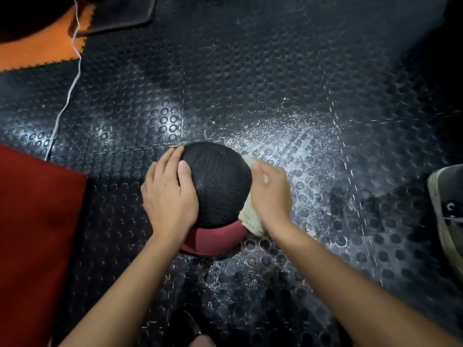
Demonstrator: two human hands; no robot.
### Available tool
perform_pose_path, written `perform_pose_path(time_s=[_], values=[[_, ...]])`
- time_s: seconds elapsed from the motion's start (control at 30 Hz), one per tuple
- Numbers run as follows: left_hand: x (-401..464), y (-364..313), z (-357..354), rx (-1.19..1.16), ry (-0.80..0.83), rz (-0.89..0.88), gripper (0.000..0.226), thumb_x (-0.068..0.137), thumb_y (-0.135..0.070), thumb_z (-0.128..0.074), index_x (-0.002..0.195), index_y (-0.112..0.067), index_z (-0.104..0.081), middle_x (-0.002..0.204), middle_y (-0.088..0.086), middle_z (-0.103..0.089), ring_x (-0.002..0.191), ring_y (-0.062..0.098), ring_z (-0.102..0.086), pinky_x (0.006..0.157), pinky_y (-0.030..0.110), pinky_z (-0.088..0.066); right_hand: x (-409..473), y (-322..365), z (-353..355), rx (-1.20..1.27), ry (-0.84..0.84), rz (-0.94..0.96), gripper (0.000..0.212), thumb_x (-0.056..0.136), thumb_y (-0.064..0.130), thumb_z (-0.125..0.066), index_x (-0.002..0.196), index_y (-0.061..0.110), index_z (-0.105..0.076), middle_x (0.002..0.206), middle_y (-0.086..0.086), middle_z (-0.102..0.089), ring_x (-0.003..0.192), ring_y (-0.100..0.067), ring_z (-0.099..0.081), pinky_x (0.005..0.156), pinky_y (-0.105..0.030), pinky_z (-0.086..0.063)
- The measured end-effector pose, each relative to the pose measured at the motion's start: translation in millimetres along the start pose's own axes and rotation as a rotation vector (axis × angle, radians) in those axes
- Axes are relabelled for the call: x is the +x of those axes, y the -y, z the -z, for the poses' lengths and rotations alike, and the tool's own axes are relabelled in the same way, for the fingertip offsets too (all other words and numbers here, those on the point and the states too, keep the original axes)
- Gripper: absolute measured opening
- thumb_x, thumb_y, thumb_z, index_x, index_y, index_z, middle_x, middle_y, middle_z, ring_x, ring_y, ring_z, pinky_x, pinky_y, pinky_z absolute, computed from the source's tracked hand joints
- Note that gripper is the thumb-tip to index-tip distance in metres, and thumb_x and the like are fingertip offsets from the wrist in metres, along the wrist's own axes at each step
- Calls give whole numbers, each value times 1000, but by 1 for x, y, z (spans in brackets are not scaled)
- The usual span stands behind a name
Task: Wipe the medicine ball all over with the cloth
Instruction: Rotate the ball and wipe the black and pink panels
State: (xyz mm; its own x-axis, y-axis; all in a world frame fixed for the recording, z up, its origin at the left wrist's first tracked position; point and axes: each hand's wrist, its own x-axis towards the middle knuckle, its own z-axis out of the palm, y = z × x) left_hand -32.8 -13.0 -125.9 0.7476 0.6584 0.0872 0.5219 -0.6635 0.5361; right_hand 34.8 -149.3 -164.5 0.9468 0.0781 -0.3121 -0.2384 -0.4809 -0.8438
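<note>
Forearms above studded black floor (275,83)

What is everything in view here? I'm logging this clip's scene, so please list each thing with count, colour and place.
medicine ball: one, black textured top with dark red lower part, on the floor at centre.
cloth: one, pale cream, pressed against the ball's right side.
rubber floor: one, black with round studs, shiny and speckled white right of the ball.
red mat: one, at the left edge.
orange mat: one, top left, jagged edge.
white cord: one, running down the left side.
shoe: one, grey with pale sole, right edge.
left hand: one, spread on the ball's left side.
right hand: one, blurred, pressing the cloth onto the ball.
</note>
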Motion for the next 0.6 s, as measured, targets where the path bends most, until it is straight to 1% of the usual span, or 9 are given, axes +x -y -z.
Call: perform_pose_path(time_s=[0.13, 0.17, 0.23, 0.3, 0.33, 0.4, 0.5, 0.53, 0.6], values=[[6, 1, 1, 6, 27, -18, 60, 93, -46, -19, 141, -27, -50, 148, -7, -46, 139, 19, -36, 115, 48, -26, -36, 19, -3, -251, -16, 444, 36, 94, 46, -39, 126, 43, -55, 112, 19, -35, 104, -1, -34, 72, -11, -30], [5, 1, 1, 8, 36, -31, 62, 93, -47, -18, 141, -27, -50, 148, -7, -46, 139, 20, -36, 115, 48, -26, -28, 16, -2, -252, -11, 433, 34, 95, 45, -41, 126, 42, -55, 113, 18, -38, 104, -3, -37, 73, -12, -33], [0, 1, 1, 9, 30, -41, 63, 92, -48, -17, 142, -27, -49, 148, -7, -46, 139, 21, -35, 115, 49, -25, 5, 10, 1, -130, 46, 197, 23, 97, 39, -45, 111, 40, -64, 112, 10, -51, 95, -8, -49, 77, -25, -47], [-6, 2, 0, 16, 20, -44, 60, 94, -46, -19, 142, -28, -49, 148, -9, -45, 140, 20, -33, 116, 49, -24, 29, 5, 3, 17, 129, 34, 34, 99, 34, -46, 70, 43, -62, 83, 7, -62, 63, -10, -49, 71, -30, -49], [-7, 2, 0, 21, 21, -53, 59, 94, -46, -20, 142, -28, -49, 148, -10, -45, 141, 20, -33, 116, 49, -24, 31, 6, 1, 12, 127, 17, 40, 99, 34, -45, 62, 40, -61, 75, 4, -64, 54, -11, -43, 62, -26, -45], [-5, 4, 1, 29, 25, -76, 61, 93, -46, -18, 142, -27, -49, 148, -8, -45, 140, 21, -34, 116, 49, -25, 16, 15, -3, -131, 69, 135, 27, 98, 40, -44, 86, 42, -69, 95, 2, -65, 68, -10, -44, 54, -19, -33], [-3, 8, 2, 37, 47, -92, 62, 93, -47, -16, 143, -26, -48, 149, -7, -44, 140, 21, -34, 116, 48, -25, -19, 30, -1, -306, 39, 467, 31, 97, 47, -41, 122, 41, -59, 106, 16, -40, 98, -4, -36, 65, -16, -31], [-5, 8, 3, 37, 54, -102, 63, 93, -47, -16, 143, -26, -48, 149, -8, -44, 140, 21, -34, 116, 48, -24, -19, 30, 0, -324, 42, 498, 32, 97, 46, -42, 124, 41, -58, 105, 16, -38, 100, -5, -36, 65, -18, -31], [-9, 8, 3, 41, 49, -122, 63, 93, -47, -16, 143, -25, -48, 149, -8, -44, 141, 21, -33, 118, 46, -22, 4, 26, 1, -296, 88, 347, 29, 97, 43, -44, 121, 38, -60, 103, 16, -45, 94, -6, -44, 61, -18, -30]])
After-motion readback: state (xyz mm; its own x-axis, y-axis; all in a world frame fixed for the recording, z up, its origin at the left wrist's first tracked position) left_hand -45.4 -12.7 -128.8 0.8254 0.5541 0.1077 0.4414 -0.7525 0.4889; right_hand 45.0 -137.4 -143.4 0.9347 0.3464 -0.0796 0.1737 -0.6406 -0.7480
